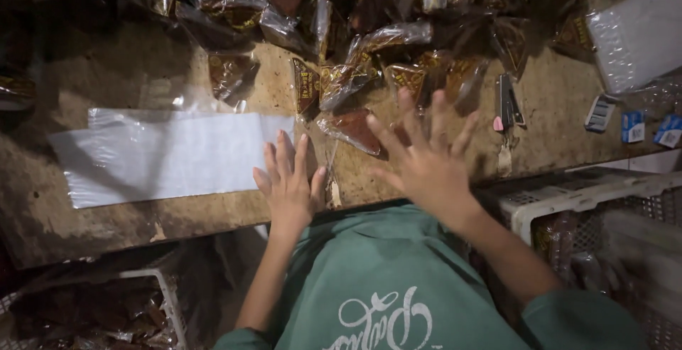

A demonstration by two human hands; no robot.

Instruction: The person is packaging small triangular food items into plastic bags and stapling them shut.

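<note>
Worn, stained wood forms the table [106, 229], its surface scuffed and mottled, with a straight front edge nearest the person. Across the far side lies a heap of packets [398, 9] — triangular brown pieces sealed in glossy, crinkled clear film, some printed in gold and brown. On the left half of the table lies a flat clear plastic bag [163, 154], long and rectangular, smooth and pale against the wood. The left hand [290, 183] rests flat at the bag's right end, fingers straight and together, grasping nothing. The right hand [426, 158] hovers open just in front of the heap, fingers spread wide, palm down, holding nothing; it appears slightly blurred. Between the two hands, at the heap's near edge, lies one triangular packet [352, 128] — reddish brown under shiny film, just beside the right hand's fingertips; contact cannot be determined. White plastic crates [554, 197] with lattice walls stand below the table edge at right and lower left. Small blue-and-white cartons [632, 126] lie at the table's right.
</note>
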